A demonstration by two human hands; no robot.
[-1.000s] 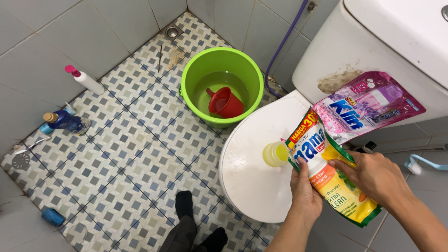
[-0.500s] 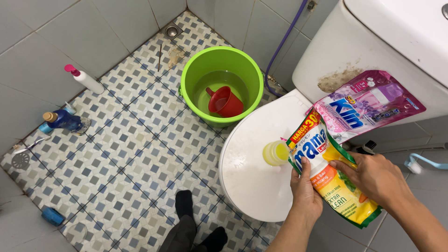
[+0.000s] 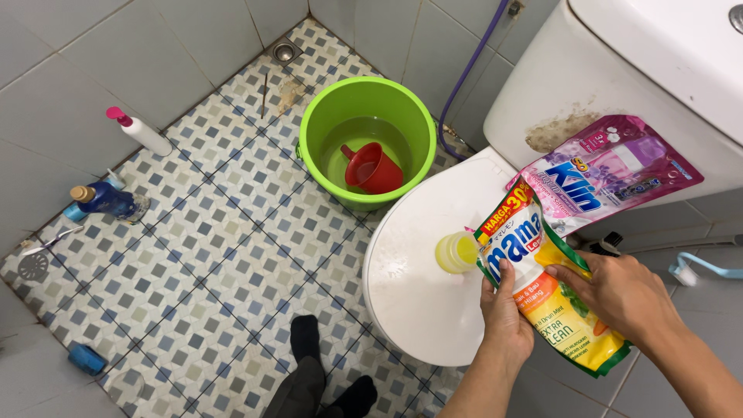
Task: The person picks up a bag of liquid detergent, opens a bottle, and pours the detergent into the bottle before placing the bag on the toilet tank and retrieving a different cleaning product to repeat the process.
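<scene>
Your left hand and right hand grip the yellow refill pouch over the toilet lid — its spout hidden at the small yellow cup.

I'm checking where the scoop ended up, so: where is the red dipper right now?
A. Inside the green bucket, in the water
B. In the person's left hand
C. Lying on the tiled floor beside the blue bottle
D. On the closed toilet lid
A: the red dipper sits inside the green bucket, partly in the water, while both hands, left and right, grip the yellow refill pouch over the toilet lid.
</scene>
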